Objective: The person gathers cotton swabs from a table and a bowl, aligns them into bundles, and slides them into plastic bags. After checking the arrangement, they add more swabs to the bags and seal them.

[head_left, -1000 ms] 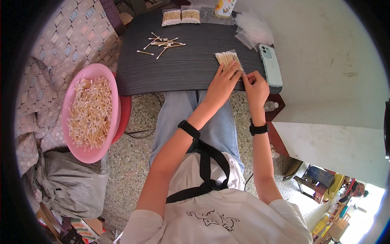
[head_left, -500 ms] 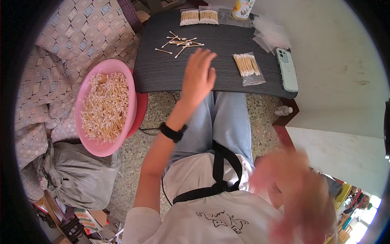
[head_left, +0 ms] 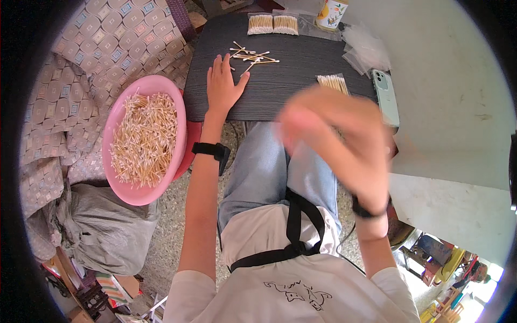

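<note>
While the left hand (head_left: 221, 92) is laid palm-down at 11 o'clock on the dark tabletop (head_left: 301, 59), the right hand (head_left: 347, 137) is raised toward 3 o'clock and badly blurred. In the left grip, fingers and thumb are spread apart with nothing seen held; whether the nearest swabs are touched or only neighboured is unclear. The state of the right grip can't be made out, nor whether anything is carried in it.

A small pile of loose swabs (head_left: 256, 57) is scattered at 12 o'clock, just beside the left thumb. A bag of swabs (head_left: 334, 83) is placed between 1 and 2 o'clock, its lower part hidden by the right hand; whether it is sealed is not shown.

On progress, as judged from the layout: two swab bundles (head_left: 261, 24) are set neatly in clear plastic at the far edge, 12 o'clock, and look finished. The third batch is bagged at least in part. Much is left: the pink bowl (head_left: 181, 118) at 9 o'clock is heaped with unbagged swabs, and spare clear bags (head_left: 367, 47) are stacked between 1 and 2 o'clock, farther out than the part-hidden one. A printed cup (head_left: 331, 14) is stood at 1 o'clock, a pale phone (head_left: 386, 99) laid at 2.
</note>
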The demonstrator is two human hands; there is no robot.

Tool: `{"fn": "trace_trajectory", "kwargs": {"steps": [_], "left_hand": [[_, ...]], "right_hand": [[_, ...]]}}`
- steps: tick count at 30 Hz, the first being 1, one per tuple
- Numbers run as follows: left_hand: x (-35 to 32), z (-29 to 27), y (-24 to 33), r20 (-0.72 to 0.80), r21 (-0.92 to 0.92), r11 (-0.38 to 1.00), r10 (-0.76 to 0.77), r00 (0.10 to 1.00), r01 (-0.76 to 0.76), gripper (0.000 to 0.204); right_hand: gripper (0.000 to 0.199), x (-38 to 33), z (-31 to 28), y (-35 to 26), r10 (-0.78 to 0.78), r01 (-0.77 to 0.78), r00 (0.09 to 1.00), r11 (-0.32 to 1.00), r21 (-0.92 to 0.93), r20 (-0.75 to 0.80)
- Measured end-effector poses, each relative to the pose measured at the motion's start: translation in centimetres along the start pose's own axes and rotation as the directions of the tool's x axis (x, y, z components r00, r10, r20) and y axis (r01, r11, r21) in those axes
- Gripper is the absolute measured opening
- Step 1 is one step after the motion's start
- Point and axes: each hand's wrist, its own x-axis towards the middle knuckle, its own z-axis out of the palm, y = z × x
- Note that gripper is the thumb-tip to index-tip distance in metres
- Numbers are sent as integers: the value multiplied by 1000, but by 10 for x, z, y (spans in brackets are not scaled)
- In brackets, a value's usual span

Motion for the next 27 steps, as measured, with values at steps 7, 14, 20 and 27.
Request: {"fn": "trace_trajectory", "kwargs": {"steps": [7,14,20,27], "left_hand": [[8,-7,22,-71,-472,881,-40,997,2,35],[2,-11,7,-90,-458,879,-197,976,135,27],[6,-5,14,-111,-501,858,-194,975,113,22],[4,-12,7,-41,-498,853,-202,978,156,25]], "right_hand": [[91,81,33,184,486,-160,856,575,-803,177],[126,148,70,231,524,-84,811,546,-833,262],[84,158,60,259,354,76,840,674,-735,412],[31,109,56,242,60,265,893,733,-627,447]]}}
